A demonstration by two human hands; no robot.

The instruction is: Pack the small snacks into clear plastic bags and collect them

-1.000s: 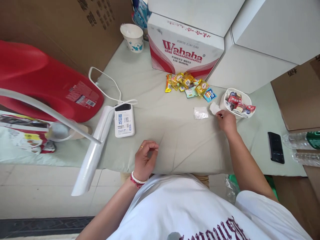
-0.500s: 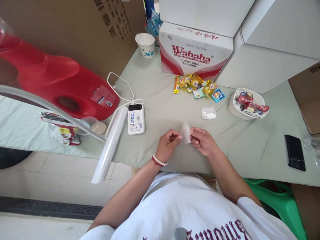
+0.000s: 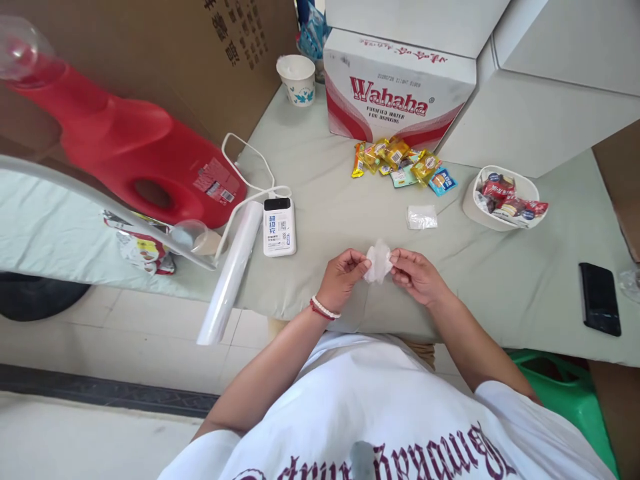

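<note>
The person sits at the near edge of a table covered with a pale green cloth (image 3: 325,200), both hands raised just above it and drawn close together. Between them is a small clear plastic bag (image 3: 378,261), crumpled and whitish: the left hand (image 3: 344,279) pinches its left edge between thumb and fingertips, the rest of the fingers curled in, and the right hand (image 3: 417,275) pinches the opposite edge the same way, so the bag hangs stretched between the two, off the cloth. A bead bracelet (image 3: 324,309) circles the left wrist. Farther back on the cloth, apart from the hands, lies a second small clear bag (image 3: 421,217), flat. Beyond it is a loose heap of wrapped sweets (image 3: 400,163) in yellow and blue wrappers, right up against a red-and-white Wahaha carton (image 3: 395,93). To the right stands a white bowl (image 3: 475,210) holding more wrapped sweets, mostly red. A black phone (image 3: 599,298) lies near the right end of the table. On the left are a white power bank (image 3: 279,225) with its cable, a roll of clear film (image 3: 231,273) overhanging the table edge, and a big red jug (image 3: 125,153) on its side. A paper cup (image 3: 297,79) stands at the back.
</note>
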